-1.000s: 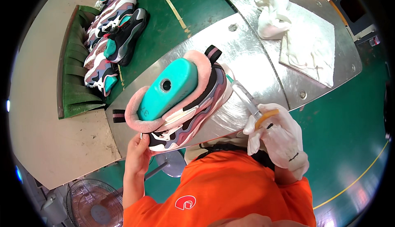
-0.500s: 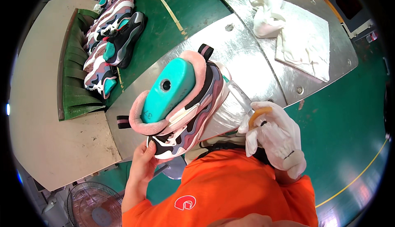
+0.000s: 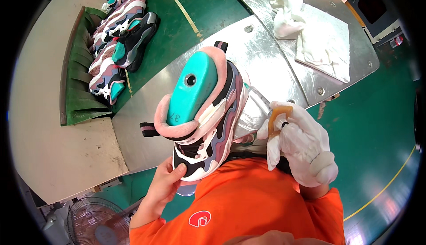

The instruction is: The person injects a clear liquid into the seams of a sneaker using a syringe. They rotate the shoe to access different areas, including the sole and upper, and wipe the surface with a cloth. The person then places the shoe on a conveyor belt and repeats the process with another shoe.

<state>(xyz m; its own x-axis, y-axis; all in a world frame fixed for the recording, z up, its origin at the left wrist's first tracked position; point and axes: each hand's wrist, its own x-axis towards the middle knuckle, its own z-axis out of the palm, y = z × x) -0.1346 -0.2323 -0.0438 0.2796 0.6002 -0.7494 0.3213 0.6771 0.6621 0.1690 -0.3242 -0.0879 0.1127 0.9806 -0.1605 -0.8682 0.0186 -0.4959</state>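
Note:
My bare left hand (image 3: pixel 165 183) grips the toe of a pink, grey and black sneaker (image 3: pixel 212 125) with a teal shoe last (image 3: pixel 191 89) inside, holding it up above the steel bench (image 3: pixel 146 125). My right hand (image 3: pixel 298 143), in a white glove, is closed on a small amber-coloured tool (image 3: pixel 277 114) just right of the shoe's side. The tool's tip points toward the shoe, with a clear plastic piece (image 3: pixel 252 107) between them; whether it touches is hidden.
Several finished sneakers (image 3: pixel 122 45) lie in a row on a green conveyor at the upper left. White cloths (image 3: pixel 306 31) sit on a steel plate at the upper right. A fan (image 3: pixel 95 225) stands at the lower left. Green floor lies to the right.
The sneaker has turned from lying sideways to standing nearly upright, toe down in my left hand. My gloved right hand has stayed beside it, shifting slightly upward.

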